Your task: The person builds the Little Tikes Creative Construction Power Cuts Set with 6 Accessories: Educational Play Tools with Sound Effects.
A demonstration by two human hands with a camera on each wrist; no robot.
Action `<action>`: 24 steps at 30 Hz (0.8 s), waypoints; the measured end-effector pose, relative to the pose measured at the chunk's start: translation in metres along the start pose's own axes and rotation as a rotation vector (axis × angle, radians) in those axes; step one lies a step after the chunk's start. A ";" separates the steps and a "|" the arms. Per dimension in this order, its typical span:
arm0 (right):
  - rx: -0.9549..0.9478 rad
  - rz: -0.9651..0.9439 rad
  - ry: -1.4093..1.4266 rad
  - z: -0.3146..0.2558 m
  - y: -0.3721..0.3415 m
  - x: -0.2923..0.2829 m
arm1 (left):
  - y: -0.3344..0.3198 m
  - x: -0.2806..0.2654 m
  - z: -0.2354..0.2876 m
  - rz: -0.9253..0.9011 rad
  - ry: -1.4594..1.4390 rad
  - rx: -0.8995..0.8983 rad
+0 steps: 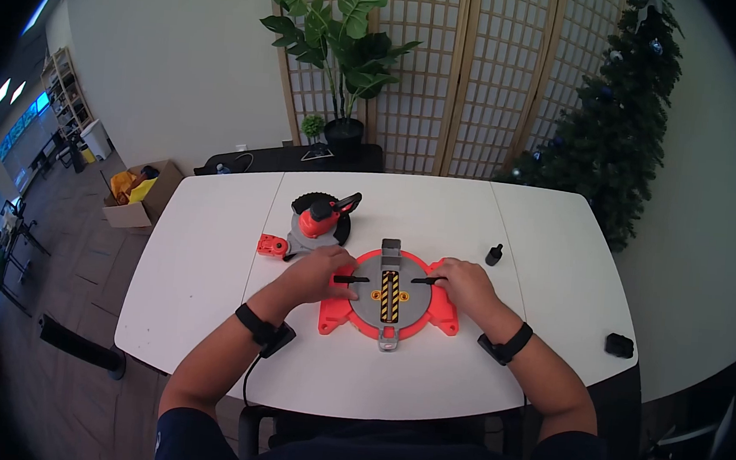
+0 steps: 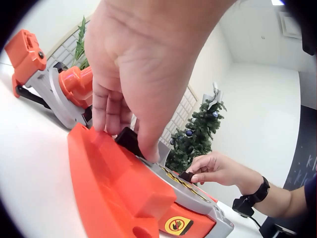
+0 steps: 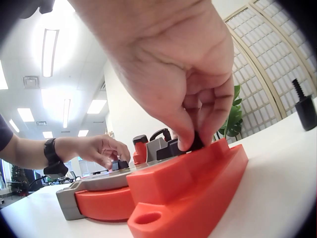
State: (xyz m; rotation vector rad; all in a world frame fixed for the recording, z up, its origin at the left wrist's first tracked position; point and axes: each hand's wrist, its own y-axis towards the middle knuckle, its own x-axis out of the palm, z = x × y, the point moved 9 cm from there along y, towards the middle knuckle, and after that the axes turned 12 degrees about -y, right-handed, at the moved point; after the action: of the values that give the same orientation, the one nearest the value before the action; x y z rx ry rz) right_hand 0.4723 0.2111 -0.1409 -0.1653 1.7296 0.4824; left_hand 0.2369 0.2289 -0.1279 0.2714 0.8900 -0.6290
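Observation:
An orange and grey toy saw base lies flat on the white table, a yellow-black striped strip down its middle. A black piece sits left on the grey disc, another black piece right. My left hand has thumb and fingers around the left piece's outer end, also seen in the left wrist view as a black block. My right hand pinches the right piece's outer end; in the right wrist view thumb and fingers close on this black piece.
Behind on the left stands an orange and grey toy saw part with a black handle. A small black screw-like piece is at the right, and a black object lies by the right edge. An open cardboard box stands beyond the table.

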 end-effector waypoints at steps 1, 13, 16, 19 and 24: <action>0.000 -0.001 0.000 -0.001 0.000 -0.001 | -0.001 0.001 0.002 0.000 0.030 -0.015; -0.051 -0.104 -0.119 -0.023 -0.005 -0.017 | -0.007 0.020 -0.003 -0.057 0.040 -0.021; -0.117 -0.052 -0.196 -0.030 -0.007 -0.017 | -0.007 0.021 -0.003 -0.039 0.035 -0.008; -0.119 -0.071 -0.198 -0.030 -0.007 -0.015 | -0.008 0.019 0.002 -0.039 0.016 -0.007; -0.130 -0.054 -0.164 -0.031 -0.006 -0.017 | -0.008 0.019 0.000 -0.037 0.007 -0.021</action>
State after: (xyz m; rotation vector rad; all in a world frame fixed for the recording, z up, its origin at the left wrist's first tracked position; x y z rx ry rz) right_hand 0.4508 0.1904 -0.1213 -0.2585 1.5305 0.5537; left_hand 0.2411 0.2151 -0.1424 0.2390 0.9094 -0.6526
